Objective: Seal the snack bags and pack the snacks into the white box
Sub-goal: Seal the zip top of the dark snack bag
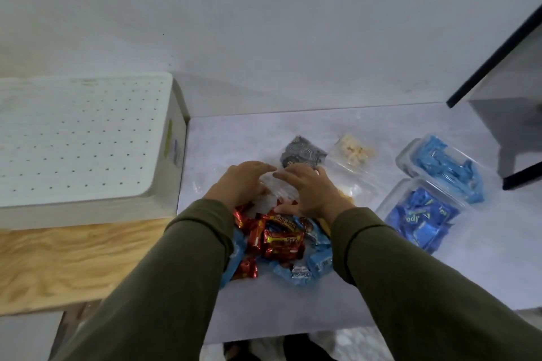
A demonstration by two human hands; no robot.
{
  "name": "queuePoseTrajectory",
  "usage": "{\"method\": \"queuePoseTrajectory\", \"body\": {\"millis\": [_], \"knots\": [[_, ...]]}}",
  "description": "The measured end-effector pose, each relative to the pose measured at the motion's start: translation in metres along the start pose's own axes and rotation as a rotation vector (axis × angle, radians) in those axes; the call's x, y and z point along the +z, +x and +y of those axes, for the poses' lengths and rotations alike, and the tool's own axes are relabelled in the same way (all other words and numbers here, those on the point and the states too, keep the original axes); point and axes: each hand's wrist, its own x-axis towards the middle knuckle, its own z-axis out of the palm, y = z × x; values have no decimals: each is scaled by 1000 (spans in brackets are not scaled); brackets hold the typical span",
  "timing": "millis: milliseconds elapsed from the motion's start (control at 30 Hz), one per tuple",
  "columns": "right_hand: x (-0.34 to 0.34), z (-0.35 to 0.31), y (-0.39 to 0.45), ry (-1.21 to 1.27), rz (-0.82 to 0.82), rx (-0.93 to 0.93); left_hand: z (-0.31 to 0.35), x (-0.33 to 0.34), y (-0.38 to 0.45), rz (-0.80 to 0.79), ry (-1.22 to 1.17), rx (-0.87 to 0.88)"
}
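While both hands work at the mouth of a clear snack bag point(278, 189), the task appears to be at an early stage. Left hand point(242, 183) and right hand point(309, 189) lie side by side on the thin, crinkled film, fingers bent over its upper edge; whether they pinch the seal strip or merely press on it cannot be told. Nearer the person than the hands, red foil-wrapped candies point(275, 239) fill the bag's lower part, heaped over glossy blue wrapped snacks point(311, 267) that lie loose on the pale, matte counter point(366, 123).

Just beyond the right hand lies a dark patterned packet point(302, 152); further to that side a second clear bag point(353, 154) holds pale, lumpy pieces, its seal state unclear. Well out to the right stand two transparent rigid tubs point(410, 155) packed with blue sachets.

To the left of the left hand sits the white box point(88, 138), a rounded plastic shell whose flat lid, dotted with small holes, is on. Nothing is seen packed into it, so sealing and all packing seemingly remain. Beneath it runs a grained wooden board point(73, 258).
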Motion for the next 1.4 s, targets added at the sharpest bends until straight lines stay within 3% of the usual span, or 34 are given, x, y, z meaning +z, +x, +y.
{"method": "queuePoseTrajectory", "body": {"millis": [133, 367, 500, 633, 800, 967, 1400], "knots": [[1, 1, 9, 72, 36, -16, -6, -2, 9, 11, 33, -45], [-35, 2, 22, 156, 183, 81, -5, -37, 18, 130, -204, -70], [-76, 4, 26, 217, 288, 132, -2, -74, 10, 276, -394, 54], [-134, 0, 29, 315, 378, 178, 4, -124, -2, 421, -409, 148], [-200, -23, 23, 433, 523, 129, 12, -180, -22, 674, -464, 207], [-238, -47, 7, 532, 609, 73, 26, -211, -42, 800, -530, 281], [-281, -79, -17, 372, 822, 63, 50, -242, -70, 1060, -409, 361]]}}
